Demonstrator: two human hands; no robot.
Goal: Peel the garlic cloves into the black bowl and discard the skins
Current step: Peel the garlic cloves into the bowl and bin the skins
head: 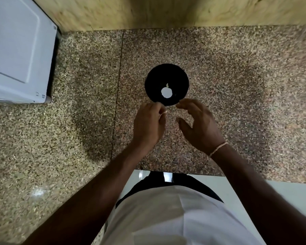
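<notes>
Just in front of the black bowl [167, 75] on the speckled counter [237, 85], my left hand [148, 124] pinches a small pale bit, prob. a garlic clove [164, 112]; can't tell for sure. Right hand [200, 126] hovers beside it w/ fingers spread, gripping nothing. White garlic pieces [167, 92] sit inside the bowl.

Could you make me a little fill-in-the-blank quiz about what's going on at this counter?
1. The white garlic lies inside the ____ bowl.
2. The bowl stands on a speckled ____ counter.
3. The ____ hand is empty, its fingers spread near the bowl's rim.

Missing words: black; stone; right
</notes>
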